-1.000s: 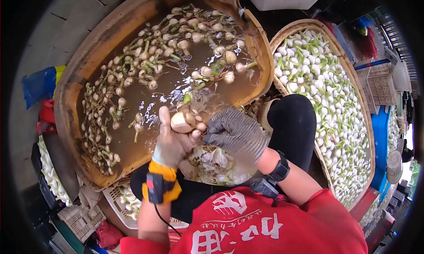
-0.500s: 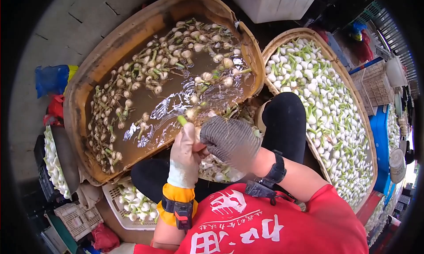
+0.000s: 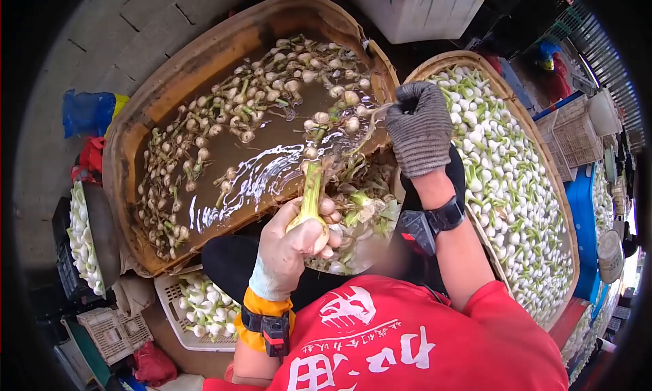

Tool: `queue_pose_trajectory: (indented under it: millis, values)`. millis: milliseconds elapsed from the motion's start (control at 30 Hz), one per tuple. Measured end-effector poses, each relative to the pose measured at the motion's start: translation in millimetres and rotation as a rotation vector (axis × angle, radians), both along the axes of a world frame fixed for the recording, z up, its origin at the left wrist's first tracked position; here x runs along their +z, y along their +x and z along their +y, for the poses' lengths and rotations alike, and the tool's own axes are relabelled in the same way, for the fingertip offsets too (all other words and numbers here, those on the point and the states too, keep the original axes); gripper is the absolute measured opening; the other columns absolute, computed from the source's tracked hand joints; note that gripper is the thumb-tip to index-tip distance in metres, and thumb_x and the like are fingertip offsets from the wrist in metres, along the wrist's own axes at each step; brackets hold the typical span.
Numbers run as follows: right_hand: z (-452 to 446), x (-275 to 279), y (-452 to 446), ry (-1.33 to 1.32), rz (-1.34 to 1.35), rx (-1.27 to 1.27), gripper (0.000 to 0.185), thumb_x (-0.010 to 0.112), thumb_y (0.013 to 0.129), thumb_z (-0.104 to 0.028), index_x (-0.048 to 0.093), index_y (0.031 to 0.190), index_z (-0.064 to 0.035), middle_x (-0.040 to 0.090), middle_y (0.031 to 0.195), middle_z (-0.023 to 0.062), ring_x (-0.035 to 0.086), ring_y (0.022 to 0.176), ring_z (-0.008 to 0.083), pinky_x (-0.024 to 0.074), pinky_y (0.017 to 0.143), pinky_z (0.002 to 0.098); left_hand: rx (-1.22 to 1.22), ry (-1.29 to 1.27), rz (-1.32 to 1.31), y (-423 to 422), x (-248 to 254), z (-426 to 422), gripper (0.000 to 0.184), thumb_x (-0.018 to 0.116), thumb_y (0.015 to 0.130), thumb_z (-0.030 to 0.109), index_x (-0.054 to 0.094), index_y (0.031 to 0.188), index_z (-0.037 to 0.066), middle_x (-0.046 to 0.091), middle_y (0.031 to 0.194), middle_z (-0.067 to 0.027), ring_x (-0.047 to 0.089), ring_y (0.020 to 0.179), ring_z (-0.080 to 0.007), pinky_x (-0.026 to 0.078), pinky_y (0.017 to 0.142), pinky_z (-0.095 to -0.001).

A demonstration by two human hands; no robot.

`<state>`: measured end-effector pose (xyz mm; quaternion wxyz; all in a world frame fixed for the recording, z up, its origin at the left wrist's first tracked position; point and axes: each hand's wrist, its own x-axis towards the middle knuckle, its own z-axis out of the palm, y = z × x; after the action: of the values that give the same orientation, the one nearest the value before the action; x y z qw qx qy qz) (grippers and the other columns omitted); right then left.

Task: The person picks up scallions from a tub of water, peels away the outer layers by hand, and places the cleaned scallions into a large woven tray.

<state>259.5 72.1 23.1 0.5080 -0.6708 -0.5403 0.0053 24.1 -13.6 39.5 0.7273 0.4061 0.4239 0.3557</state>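
Note:
My left hand (image 3: 282,245), in a pale glove, is wrapped round a garlic bulb (image 3: 309,231) with a thick green stem pointing up. The bulb is partly hidden by my fingers. Off to the right, my right hand (image 3: 421,129), in a grey ribbed glove, is closed with its fingers pinched together. A thin pale strip of peel (image 3: 377,114) trails from its fingertips over the tub's rim. Beneath my hands lies a heap of peeled leaves and skins (image 3: 363,218). Unpeeled garlic bulbs (image 3: 255,95) float in murky water ahead.
A brown tub (image 3: 129,160) holds the water. At right, a long basin (image 3: 570,245) is full of white peeled garlic (image 3: 502,194). A white basket (image 3: 197,339) with peeled bulbs sits at lower left. A white bin (image 3: 428,14) stands at the top.
My right hand has moved away from my left, up and right, with a strip trailing from it. The garlic bulb in my left hand now shows more fully, stem up.

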Motion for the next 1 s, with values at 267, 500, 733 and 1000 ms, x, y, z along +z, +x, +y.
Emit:
queue_pose_trajectory:
  millis: [267, 500, 733, 1000]
  values:
    - [-59, 9, -40, -0.632, 0.285, 0.719, 0.047, 0.067, 0.085, -0.049, 0.069, 0.094, -0.0030, 0.067, 0.087, 0.0150, 0.067, 0.076, 0.0284, 0.0521, 0.073, 0.0371, -0.027, 0.390, 0.399, -6, -18, -8, 0.035, 0.045, 0.102, 0.024, 0.062, 0.111, -0.005, 0.067, 0.095, -0.0076, 0.063, 0.071, -0.0128, 0.051, 0.063, -0.0233]
    - [-65, -5, -60, -0.578, 0.078, 0.856, 0.047, 0.065, 0.082, -0.051, 0.068, 0.092, -0.0052, 0.067, 0.088, 0.0172, 0.065, 0.078, 0.0346, 0.0516, 0.071, 0.0434, 0.162, 0.369, 0.413, 0, -43, -9, 0.026, 0.054, 0.099, 0.019, 0.066, 0.105, -0.003, 0.066, 0.087, -0.0026, 0.057, 0.076, -0.0090, 0.048, 0.070, -0.0234]
    - [-78, -13, -19, -0.500, 0.551, 0.628, 0.020, 0.068, 0.084, -0.017, 0.063, 0.097, -0.0028, 0.066, 0.081, 0.0099, 0.064, 0.073, 0.0211, 0.0522, 0.069, 0.0338, 0.399, 0.112, -0.064, -48, -53, 11, 0.020, 0.049, 0.100, 0.019, 0.059, 0.095, 0.002, 0.063, 0.084, -0.0052, 0.063, 0.068, -0.0133, 0.053, 0.057, -0.0274]
    - [-65, -40, -18, -0.472, 0.850, 0.637, 0.024, 0.069, 0.087, -0.020, 0.061, 0.100, -0.0010, 0.063, 0.083, 0.0049, 0.061, 0.073, 0.0117, 0.0512, 0.067, 0.0296, -0.092, 0.110, 0.034, -14, -75, 20, 0.099, 0.058, 0.086, 0.065, 0.016, 0.153, 0.005, 0.048, 0.138, -0.0164, 0.058, 0.115, -0.0263, 0.051, 0.091, -0.0362]
